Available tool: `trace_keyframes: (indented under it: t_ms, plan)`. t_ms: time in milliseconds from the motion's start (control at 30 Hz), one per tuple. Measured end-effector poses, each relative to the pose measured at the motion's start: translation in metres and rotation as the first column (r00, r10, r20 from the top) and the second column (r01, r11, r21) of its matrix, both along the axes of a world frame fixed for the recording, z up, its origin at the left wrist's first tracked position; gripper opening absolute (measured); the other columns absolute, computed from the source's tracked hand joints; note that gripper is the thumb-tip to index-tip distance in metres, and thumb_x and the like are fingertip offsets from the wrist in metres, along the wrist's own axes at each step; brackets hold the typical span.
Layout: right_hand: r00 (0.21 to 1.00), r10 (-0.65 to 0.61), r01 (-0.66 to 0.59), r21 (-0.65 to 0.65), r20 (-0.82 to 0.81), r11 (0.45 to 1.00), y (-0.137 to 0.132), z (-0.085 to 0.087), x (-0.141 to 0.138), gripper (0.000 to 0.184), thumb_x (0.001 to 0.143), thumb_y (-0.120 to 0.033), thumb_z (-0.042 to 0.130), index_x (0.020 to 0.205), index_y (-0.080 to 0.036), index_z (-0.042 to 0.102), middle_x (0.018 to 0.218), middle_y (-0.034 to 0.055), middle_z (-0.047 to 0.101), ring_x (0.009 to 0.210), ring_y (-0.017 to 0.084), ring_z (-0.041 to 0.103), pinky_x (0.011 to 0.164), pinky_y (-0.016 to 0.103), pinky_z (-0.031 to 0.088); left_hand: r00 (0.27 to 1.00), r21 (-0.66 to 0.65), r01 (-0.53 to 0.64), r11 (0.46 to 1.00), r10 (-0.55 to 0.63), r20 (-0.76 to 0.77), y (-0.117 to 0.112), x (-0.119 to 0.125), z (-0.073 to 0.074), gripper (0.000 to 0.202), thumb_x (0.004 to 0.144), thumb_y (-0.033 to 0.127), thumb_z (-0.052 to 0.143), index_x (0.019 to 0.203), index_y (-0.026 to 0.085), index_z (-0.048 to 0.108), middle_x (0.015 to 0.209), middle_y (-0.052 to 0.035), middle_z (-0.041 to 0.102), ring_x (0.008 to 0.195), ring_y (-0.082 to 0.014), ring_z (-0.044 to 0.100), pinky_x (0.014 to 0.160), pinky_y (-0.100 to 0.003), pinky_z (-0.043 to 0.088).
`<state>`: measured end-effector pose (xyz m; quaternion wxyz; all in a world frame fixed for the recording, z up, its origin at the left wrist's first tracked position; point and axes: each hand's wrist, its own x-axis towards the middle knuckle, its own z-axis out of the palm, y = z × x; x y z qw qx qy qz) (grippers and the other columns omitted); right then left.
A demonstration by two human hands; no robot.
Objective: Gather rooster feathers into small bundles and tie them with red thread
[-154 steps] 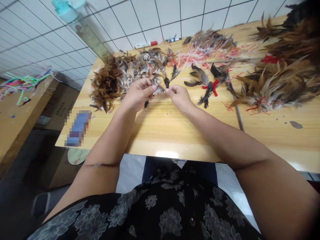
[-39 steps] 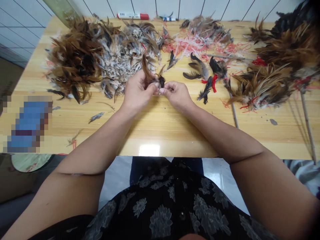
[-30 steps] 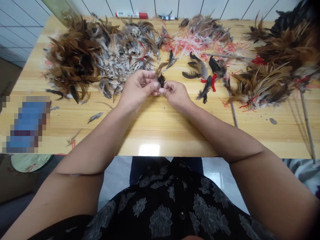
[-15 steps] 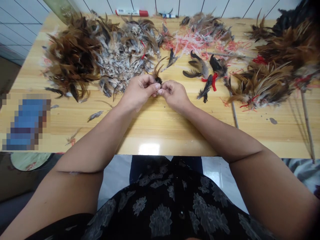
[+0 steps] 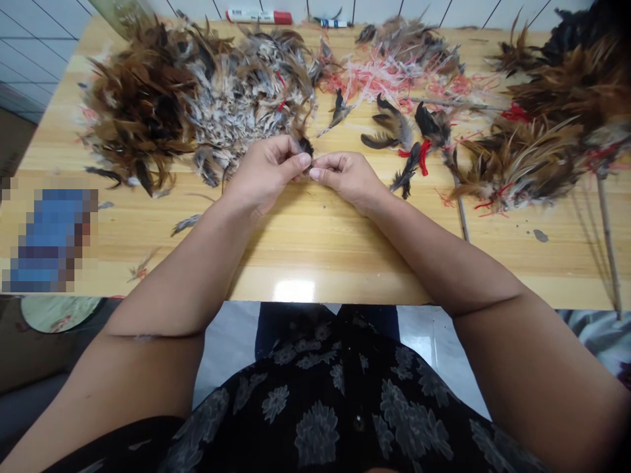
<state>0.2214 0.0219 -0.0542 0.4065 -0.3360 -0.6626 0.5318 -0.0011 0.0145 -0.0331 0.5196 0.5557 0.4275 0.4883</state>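
My left hand point(image 5: 266, 172) is closed, its thumb and fingers pinching a small dark brown feather tuft point(image 5: 306, 146) that sticks up past the fingertips. Just to its right, my right hand point(image 5: 349, 176) is pinched too, with thumb and forefinger tips close to the tuft's lower end. Whatever lies between those tips is too small to make out. Behind the left hand spreads a large pile of grey-white feathers point(image 5: 236, 115), bordered on the left by brown feathers point(image 5: 142, 112).
Pink and red string shreds point(image 5: 369, 79) lie at the back. Loose dark feathers point(image 5: 394, 128) and red ties point(image 5: 422, 157) are right of my hands. Feather bundles on sticks point(image 5: 522, 164) fill the right side. A red-capped marker point(image 5: 259, 16) rests by the wall; a blurred-out object point(image 5: 52, 240) is at left.
My hands have drawn slightly apart at the fingertips, the left shifting a little to the left with the feather tuft. The view has also moved slightly.
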Motion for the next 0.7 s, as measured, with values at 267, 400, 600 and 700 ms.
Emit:
trace_keyframes:
  t_ms: [267,400,600,700]
  plan:
    - [0.999,-0.032,0.033,-0.194,0.009,0.98,-0.016,0.035,-0.002,0.073,0.089,-0.071,0.116,0.076,-0.023,0.063,0.076,-0.0046,0.053,0.082,0.013,0.049,0.076,0.03,0.043,1.0,-0.075,0.025,0.997,-0.026,-0.015,-0.015,0.009,0.023,0.057,0.088,0.033,0.132,0.077,0.024,0.077,0.075,-0.0012,0.072,0.075,-0.0215,0.076,0.067,-0.032,0.055]
    - [0.992,-0.12,0.111,-0.245,-0.023,0.963,-0.015,0.039,0.001,0.074,0.09,-0.071,0.116,0.079,-0.025,0.059,0.078,-0.0052,0.055,0.081,0.013,0.049,0.075,0.029,0.043,0.996,-0.022,0.029,0.999,-0.027,0.082,-0.018,0.016,0.023,0.051,0.093,0.045,0.13,0.088,0.025,0.083,0.083,-0.0012,0.077,0.075,-0.0199,0.072,0.069,-0.032,0.06]
    - [0.981,-0.174,0.136,-0.33,-0.086,0.934,-0.014,0.042,0.004,0.074,0.095,-0.072,0.113,0.084,-0.026,0.057,0.075,-0.0079,0.051,0.07,0.01,0.036,0.065,0.027,0.031,0.994,-0.047,0.088,0.995,-0.084,0.07,-0.026,0.023,0.024,0.053,0.092,0.042,0.131,0.088,0.023,0.082,0.08,-0.0004,0.077,0.073,-0.0174,0.07,0.069,-0.03,0.061]
    - [0.981,-0.155,0.107,-0.342,-0.116,0.933,-0.016,0.044,0.003,0.074,0.095,-0.069,0.114,0.084,-0.025,0.056,0.082,-0.0052,0.063,0.072,0.009,0.042,0.066,0.026,0.035,0.995,-0.102,0.081,0.991,-0.075,0.062,-0.032,0.03,0.029,0.046,0.095,0.028,0.128,0.088,0.022,0.083,0.079,-0.0007,0.077,0.074,-0.0188,0.074,0.069,-0.029,0.062]
